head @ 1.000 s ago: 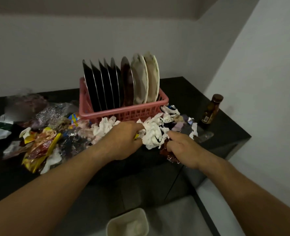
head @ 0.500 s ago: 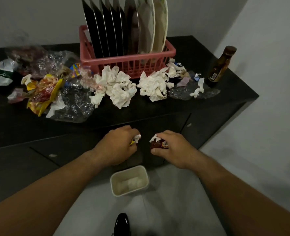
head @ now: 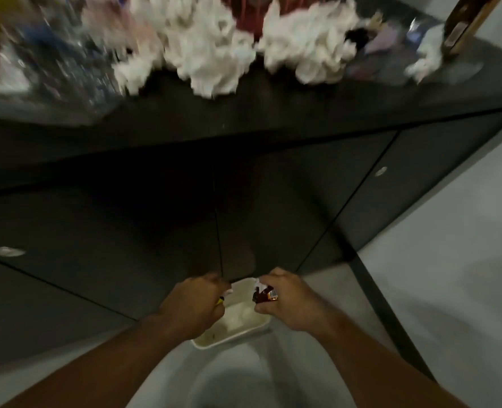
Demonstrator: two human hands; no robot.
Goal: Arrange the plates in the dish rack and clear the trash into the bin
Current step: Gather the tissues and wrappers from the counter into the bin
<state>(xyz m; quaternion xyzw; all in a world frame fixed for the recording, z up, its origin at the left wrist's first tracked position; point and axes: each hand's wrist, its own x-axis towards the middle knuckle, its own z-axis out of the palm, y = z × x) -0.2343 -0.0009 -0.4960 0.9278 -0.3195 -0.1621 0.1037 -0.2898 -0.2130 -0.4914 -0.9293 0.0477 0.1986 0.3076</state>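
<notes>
Both hands have dropped from the tabletop (head: 273, 113) edge to just above the bin (head: 232, 339) on the floor. The left hand (head: 192, 304) keeps a closed grip on a small scrap (head: 226, 292) showing yellow and white. The right hand (head: 289, 301) pinches a dark wrapper (head: 264, 295) over the opening. Neither piece is let go yet, so release looks next. The tissues (head: 211, 51) lie on the tabletop, so much clearing remains; the plates are out of view

cream-white bin (head: 245, 331), dark brown wrapper (head: 263, 295) with an orange patch, white crumpled tissues (head: 211, 51), black counter (head: 273, 113), pale grey floor (head: 450, 290)
</notes>
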